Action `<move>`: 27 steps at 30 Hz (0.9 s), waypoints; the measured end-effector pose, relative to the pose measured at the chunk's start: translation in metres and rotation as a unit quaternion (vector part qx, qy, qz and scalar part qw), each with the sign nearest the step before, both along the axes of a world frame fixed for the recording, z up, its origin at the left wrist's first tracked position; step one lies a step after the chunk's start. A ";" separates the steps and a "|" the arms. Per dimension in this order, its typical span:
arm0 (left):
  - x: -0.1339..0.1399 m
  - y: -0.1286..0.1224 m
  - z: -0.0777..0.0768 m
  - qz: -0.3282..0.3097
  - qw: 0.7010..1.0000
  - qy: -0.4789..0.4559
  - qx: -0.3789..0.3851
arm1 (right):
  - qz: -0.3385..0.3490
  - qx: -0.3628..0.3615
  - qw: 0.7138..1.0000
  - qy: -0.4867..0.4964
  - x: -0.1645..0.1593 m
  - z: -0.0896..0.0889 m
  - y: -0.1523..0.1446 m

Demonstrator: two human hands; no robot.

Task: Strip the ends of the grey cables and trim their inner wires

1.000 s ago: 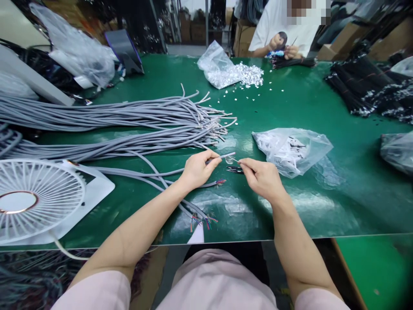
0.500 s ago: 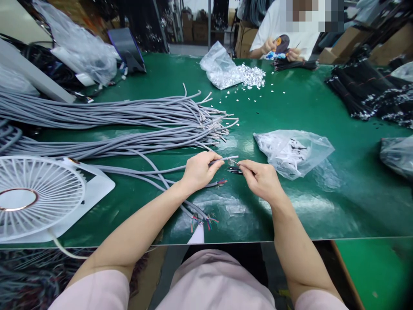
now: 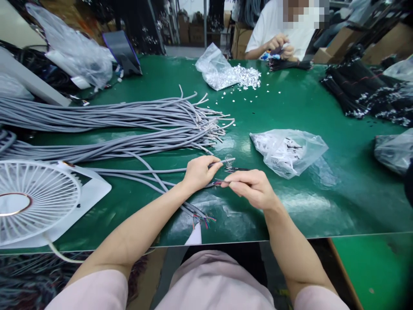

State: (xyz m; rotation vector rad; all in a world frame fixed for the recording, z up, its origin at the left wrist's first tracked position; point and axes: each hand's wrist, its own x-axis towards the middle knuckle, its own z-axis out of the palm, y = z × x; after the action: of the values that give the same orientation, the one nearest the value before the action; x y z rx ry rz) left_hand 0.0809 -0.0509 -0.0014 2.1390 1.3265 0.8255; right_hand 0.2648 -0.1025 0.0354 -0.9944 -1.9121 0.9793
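My left hand (image 3: 200, 173) is closed around a grey cable (image 3: 174, 171), a short way back from its pale stripped end (image 3: 229, 160), which points right. My right hand (image 3: 251, 188) pinches a thin metal tool (image 3: 222, 181) that looks like the tip of tweezers; most of it is hidden by the fingers. Its point is over the red and blue wire ends of another grey cable (image 3: 211, 185); I cannot tell whether they touch. A pair of black snips (image 3: 238, 169) lies just behind my right hand. More cables with coloured wire ends (image 3: 204, 220) lie nearer me.
Two large bundles of grey cables (image 3: 129, 114) stretch from the left. A white fan (image 3: 38, 202) stands at front left. Bags of small white parts (image 3: 287, 153) lie right of centre and at the back (image 3: 222, 73). A co-worker (image 3: 280, 38) sits opposite, beside black cable bundles (image 3: 358, 88).
My right hand has moved down and slightly left, away from the held cable's end, with the thin tool. My left hand keeps its hold. The co-worker's hands have come closer together.
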 end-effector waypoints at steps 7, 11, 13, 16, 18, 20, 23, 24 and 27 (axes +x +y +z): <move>-0.006 0.003 0.012 -0.012 0.993 -0.074 -0.089 | -0.151 0.054 0.976 -0.146 0.026 -0.002 0.014; -0.012 0.001 0.020 -0.031 0.992 -0.081 -0.091 | -0.153 0.076 0.963 -0.208 0.030 -0.003 0.014; -0.014 0.000 0.022 -0.036 0.992 -0.078 -0.087 | -0.138 0.074 0.960 -0.232 0.028 -0.002 0.012; -0.015 -0.001 0.023 -0.044 0.993 -0.070 -0.079 | -0.117 0.070 0.960 -0.245 0.026 -0.001 0.010; -0.015 -0.002 0.024 -0.046 0.994 -0.064 -0.076 | -0.113 0.067 0.960 -0.246 0.024 0.000 0.010; -0.015 -0.002 0.024 -0.047 0.994 -0.060 -0.074 | -0.109 0.065 0.961 -0.244 0.023 -0.001 0.010; -0.015 -0.003 0.025 -0.049 0.995 -0.059 -0.071 | -0.097 0.065 0.965 -0.233 0.022 -0.001 0.011; -0.016 -0.003 0.026 -0.050 0.994 -0.060 -0.071 | -0.093 0.065 0.967 -0.228 0.022 -0.001 0.011; -0.019 -0.002 0.031 -0.065 0.992 -0.069 -0.088 | -0.077 0.070 0.973 -0.206 0.023 -0.002 0.012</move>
State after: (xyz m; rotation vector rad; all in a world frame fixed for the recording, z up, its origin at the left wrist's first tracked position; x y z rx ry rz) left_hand 0.0622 -0.0531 0.0292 1.9710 1.1327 0.7602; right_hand 0.2877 -0.0904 0.0338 -1.3169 -2.1623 0.5687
